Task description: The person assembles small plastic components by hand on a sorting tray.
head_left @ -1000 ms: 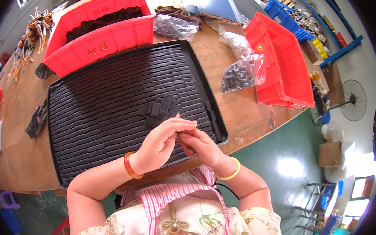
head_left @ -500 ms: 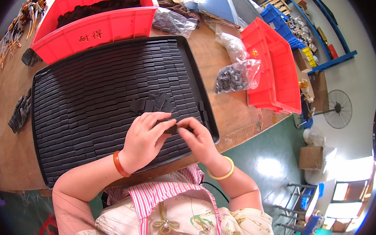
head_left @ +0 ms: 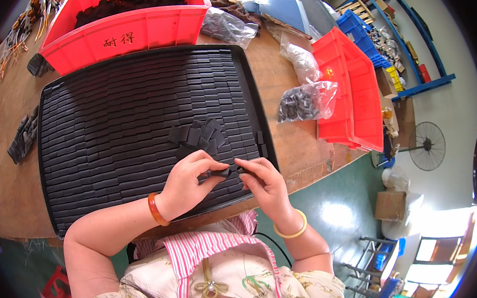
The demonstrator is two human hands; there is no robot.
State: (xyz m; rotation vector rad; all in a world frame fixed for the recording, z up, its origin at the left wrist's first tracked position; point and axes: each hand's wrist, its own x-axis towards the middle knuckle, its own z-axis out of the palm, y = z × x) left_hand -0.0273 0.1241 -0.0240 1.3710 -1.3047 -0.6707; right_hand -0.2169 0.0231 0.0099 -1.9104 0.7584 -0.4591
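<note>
Over the near right part of a black tray, both my hands work close together. My left hand pinches a small black flat piece, which sticks out toward the right. Close beside it, my right hand has thumb and forefinger drawn together around a small dark piece, mostly covered by the fingers. Rows of similar black strips fill the tray. On top of them, just beyond my left hand, lies a loose heap of black flat pieces.
A red bin holding dark pieces stands behind the tray. Another red bin sits at the right table edge, beside a clear bag of black pieces. Black gloves lie at left, and wire bundles far left.
My right hand has moved slightly right, and its fingertips have come apart a little from the left hand's. The black piece in my left hand now points sideways.
</note>
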